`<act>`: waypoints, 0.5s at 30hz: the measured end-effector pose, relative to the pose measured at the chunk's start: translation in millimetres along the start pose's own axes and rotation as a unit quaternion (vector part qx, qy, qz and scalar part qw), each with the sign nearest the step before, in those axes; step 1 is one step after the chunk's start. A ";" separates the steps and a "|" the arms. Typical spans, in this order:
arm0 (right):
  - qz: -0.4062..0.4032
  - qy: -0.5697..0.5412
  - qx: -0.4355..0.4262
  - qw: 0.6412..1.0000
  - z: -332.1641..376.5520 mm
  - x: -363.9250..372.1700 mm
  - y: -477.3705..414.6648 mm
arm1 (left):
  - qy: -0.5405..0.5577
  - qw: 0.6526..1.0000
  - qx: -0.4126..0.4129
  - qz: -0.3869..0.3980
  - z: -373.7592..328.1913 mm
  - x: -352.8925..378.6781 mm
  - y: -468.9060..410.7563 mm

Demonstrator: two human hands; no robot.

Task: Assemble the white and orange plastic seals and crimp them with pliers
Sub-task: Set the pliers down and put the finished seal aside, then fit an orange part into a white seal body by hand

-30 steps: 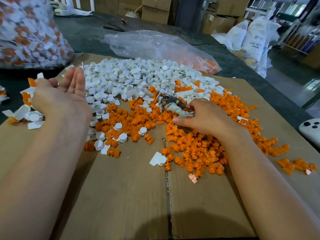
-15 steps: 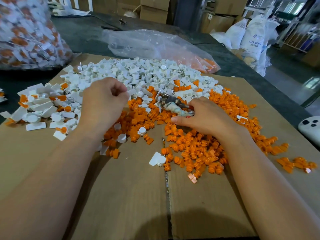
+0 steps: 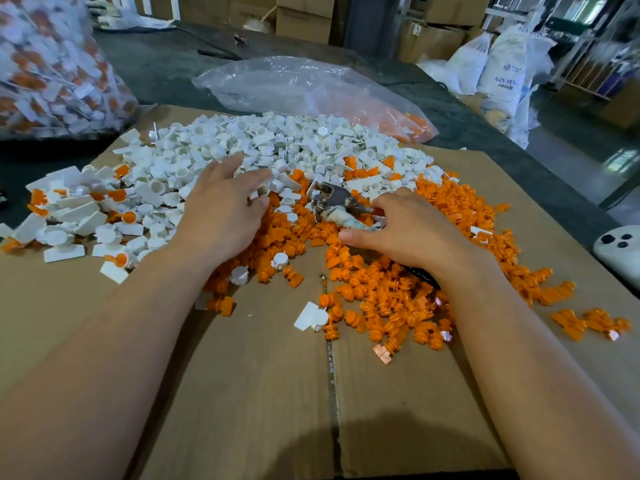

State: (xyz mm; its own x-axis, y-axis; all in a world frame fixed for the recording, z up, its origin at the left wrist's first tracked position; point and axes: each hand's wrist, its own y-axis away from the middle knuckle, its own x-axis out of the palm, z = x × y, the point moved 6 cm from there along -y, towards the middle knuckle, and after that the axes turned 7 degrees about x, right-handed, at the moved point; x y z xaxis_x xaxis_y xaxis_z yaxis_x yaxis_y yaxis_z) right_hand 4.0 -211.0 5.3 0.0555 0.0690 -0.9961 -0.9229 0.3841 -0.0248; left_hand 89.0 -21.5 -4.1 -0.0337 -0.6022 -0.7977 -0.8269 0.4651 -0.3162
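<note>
Left of frame: finished seals (image 3: 69,216) (flat white tags, orange centres) set aside on cardboard (image 3: 242,393).
Centre-left: left hand (image 3: 221,209), fingers splayed flat on heap of hollow white shells (image 3: 277,143), likely feeling for next piece.
Centre: metal pliers (image 3: 332,202), wrapped handle, gripped by right hand (image 3: 408,233) with fingers curled, kept ready for crimping.
Right: ribbed orange plugs (image 3: 398,306), glossy plastic, scattered within reach.

Left grip (image 3: 221,213), right grip (image 3: 410,233), bare forearms (image 3: 131,344) (both)

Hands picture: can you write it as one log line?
left hand: touches white pieces | right hand: holds pliers | orange pieces: loose on cardboard
</note>
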 end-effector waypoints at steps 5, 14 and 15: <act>-0.020 -0.006 -0.002 1.000 1.6 -4.3 2.6 | -0.075 0.992 -0.004 0.097 4.6 14.6 -2.5; -0.134 -0.130 -0.075 0.980 19.3 -30.3 15.6 | -0.070 0.996 0.035 0.049 -4.9 5.1 -0.4; -0.135 -0.142 -0.096 0.976 23.5 -32.1 18.3 | -0.074 0.995 0.038 0.047 -6.5 4.1 0.4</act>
State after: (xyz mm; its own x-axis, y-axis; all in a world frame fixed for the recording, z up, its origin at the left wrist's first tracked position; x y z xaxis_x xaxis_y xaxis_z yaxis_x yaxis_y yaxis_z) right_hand -5.7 -184.5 38.8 0.3849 0.2523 -0.8878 -0.9127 0.2468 -0.3256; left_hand 84.9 -28.0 -4.1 -0.0207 -0.4544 -0.8906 -0.7795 0.5651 -0.2702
